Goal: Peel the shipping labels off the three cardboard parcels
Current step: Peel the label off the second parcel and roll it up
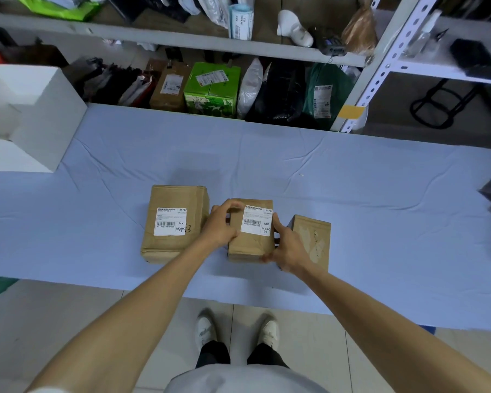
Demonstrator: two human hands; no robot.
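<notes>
Where shelves (182,38) back the table (352,180), left hand (220,225) and right hand (288,246) grip middle parcel (248,246).

- L hand (220,225): fingers curled over far-left top corner of mid box (250,246); forearm bare, reaching fwd.
- R hand (288,248): grips box's right side, thumb at near edge.

table (352,171): wrinkled pale-blue cloth | behind: white slotted metal shelving (380,66), packed with bags, cartons | left: white boxes (40,109) | floor (68,307): pale tiles
</notes>
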